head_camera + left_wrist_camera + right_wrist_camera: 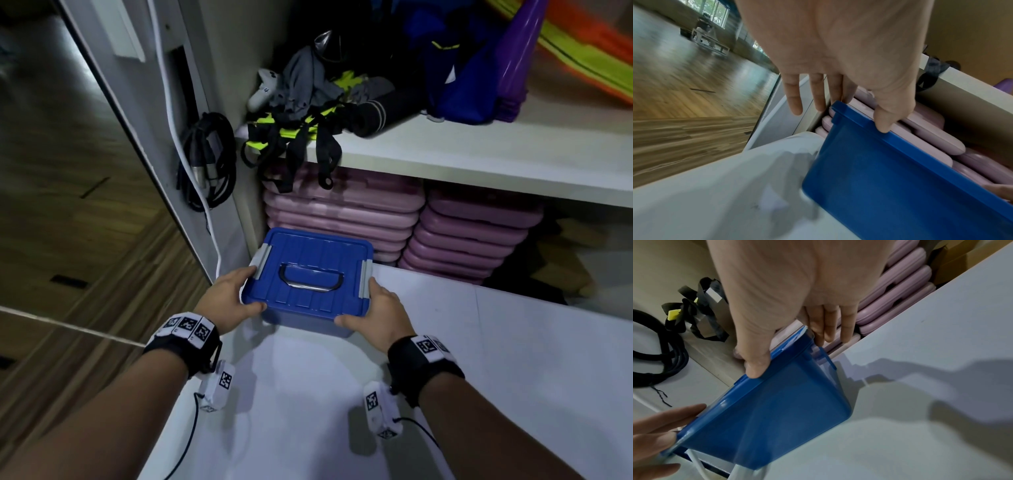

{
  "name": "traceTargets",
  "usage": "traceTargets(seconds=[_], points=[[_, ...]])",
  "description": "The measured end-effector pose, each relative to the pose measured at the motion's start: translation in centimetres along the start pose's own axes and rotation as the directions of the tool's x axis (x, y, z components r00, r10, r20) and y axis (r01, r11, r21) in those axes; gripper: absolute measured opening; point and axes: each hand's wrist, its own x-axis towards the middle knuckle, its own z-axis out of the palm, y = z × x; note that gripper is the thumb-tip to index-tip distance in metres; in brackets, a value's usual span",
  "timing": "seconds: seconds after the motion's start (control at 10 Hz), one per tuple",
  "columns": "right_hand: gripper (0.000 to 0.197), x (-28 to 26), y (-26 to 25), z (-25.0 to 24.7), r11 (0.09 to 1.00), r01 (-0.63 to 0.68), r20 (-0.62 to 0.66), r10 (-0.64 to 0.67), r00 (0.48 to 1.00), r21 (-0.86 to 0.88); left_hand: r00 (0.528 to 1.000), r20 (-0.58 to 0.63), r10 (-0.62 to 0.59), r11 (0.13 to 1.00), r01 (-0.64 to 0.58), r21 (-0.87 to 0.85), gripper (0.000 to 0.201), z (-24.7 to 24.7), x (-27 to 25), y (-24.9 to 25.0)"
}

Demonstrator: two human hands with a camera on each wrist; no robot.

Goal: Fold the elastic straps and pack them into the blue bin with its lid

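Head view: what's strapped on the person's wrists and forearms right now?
Each wrist wears a black band topped with white blocks printed with black square markers. Under each wrist hangs a small white camera unit, also marker-tagged, with a thin black cable trailing off. Forearms bare, no sleeves or gloves.

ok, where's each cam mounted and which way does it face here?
Head: on the head, looking down and forward at the blue bin and shelf; both forearms show.
Left wrist: along the left hand to the bin's edge.
Right wrist: along the right hand to the opposite edge.
All three share the bin.
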Motion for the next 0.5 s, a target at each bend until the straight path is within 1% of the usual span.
traceTargets(seconds=[0.2,0.3,0.4,0.5], points=[[0.087,0.4,0.0,0.2,1.0,0.013,0.015,-0.013,1.0,0.016,1.0,-0.009,-0.014,1.0,0.014,0.011,0.084,-0.1,0.3,-0.1],[0.076,-0.9,-0.6,-1.0,0.998,0.011,0.029,-0.013,1.0,0.057,1.0,-0.02,-0.007,1.0,0.007,0.019,0.081,0.0,-0.3,0.2],[0.093,-2.4,0.1,-2.2,0.998,-0.007,0.075,0.002,0.997,0.066,0.997,-0.069,0.018,0.999,-0.015,0.046,0.08,0.2,-1.2,0.5],[0.097,-4.6,1.7,-3.2,0.998,-0.021,0.044,0.019,0.999,0.058,0.982,-0.172,0.077,0.997,-0.07,0.045,0.08,1.0,-3.3,0.8]])
